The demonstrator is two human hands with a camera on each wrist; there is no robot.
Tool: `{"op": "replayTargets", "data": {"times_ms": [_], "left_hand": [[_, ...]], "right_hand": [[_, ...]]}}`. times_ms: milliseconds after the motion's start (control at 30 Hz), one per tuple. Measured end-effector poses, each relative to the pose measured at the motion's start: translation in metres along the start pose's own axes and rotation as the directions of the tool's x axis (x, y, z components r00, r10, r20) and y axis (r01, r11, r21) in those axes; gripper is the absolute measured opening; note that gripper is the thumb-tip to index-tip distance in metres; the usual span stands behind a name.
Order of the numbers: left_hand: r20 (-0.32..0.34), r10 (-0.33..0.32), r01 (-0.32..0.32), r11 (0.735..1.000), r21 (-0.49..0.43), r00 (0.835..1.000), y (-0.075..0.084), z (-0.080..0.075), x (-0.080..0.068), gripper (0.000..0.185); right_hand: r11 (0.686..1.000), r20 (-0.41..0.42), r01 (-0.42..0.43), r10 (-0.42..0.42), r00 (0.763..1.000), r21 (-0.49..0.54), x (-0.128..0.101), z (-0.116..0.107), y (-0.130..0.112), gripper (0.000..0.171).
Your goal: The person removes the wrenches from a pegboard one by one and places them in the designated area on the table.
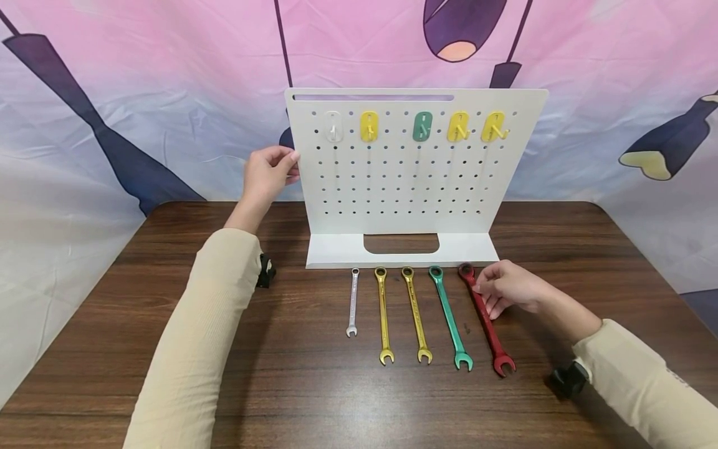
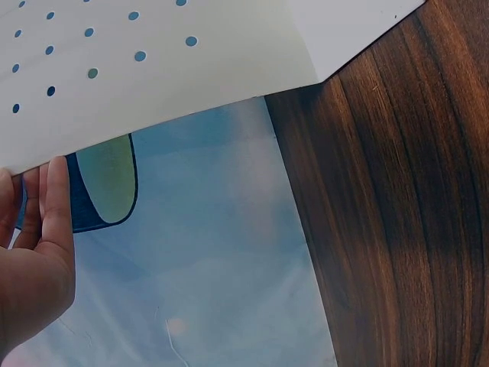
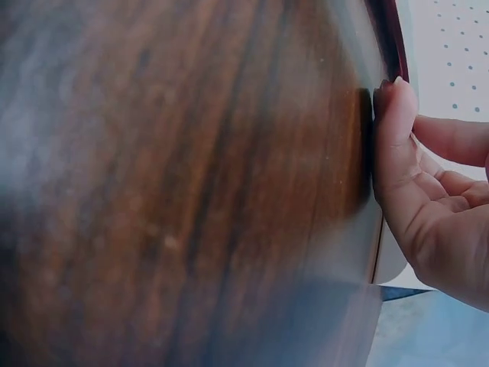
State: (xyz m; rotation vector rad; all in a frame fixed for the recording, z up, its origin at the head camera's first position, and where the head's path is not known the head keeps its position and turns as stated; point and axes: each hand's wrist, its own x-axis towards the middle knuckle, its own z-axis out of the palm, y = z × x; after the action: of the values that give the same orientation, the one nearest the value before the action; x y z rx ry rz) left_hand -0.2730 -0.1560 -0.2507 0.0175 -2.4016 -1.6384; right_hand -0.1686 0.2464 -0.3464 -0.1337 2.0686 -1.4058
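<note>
A white pegboard (image 1: 404, 181) stands upright on the table. My left hand (image 1: 270, 171) pinches its left edge, thumb in front and fingers behind; the left wrist view shows this hand (image 2: 42, 229) at the board's rim. A red combination wrench (image 1: 489, 330) lies rightmost in a row in front of the board. My right hand (image 1: 513, 288) pinches its shaft below the ring end, from the right side. In the right wrist view the right hand (image 3: 435, 183) is low over the tabletop, with a bit of the red wrench (image 3: 391, 38) beyond the fingertips.
Left of the red wrench lie a green wrench (image 1: 450, 318), two gold wrenches (image 1: 384, 318) and a small silver wrench (image 1: 353, 305). White, yellow and green hooks (image 1: 422, 126) sit along the pegboard's top. A patterned cloth (image 1: 185, 118) hangs behind the brown table (image 1: 314, 399).
</note>
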Motion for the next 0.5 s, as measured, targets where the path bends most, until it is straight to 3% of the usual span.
{"op": "replayTargets", "data": {"times_ms": [500], "left_hand": [[-0.003,0.005,-0.005,1.0,-0.003,1.0,-0.0008,0.0005,0.0003,0.03]], "right_hand": [[0.999,-0.025,0.002,-0.003,1.0,-0.046,-0.0001,0.0039,-0.0019,0.013]]}}
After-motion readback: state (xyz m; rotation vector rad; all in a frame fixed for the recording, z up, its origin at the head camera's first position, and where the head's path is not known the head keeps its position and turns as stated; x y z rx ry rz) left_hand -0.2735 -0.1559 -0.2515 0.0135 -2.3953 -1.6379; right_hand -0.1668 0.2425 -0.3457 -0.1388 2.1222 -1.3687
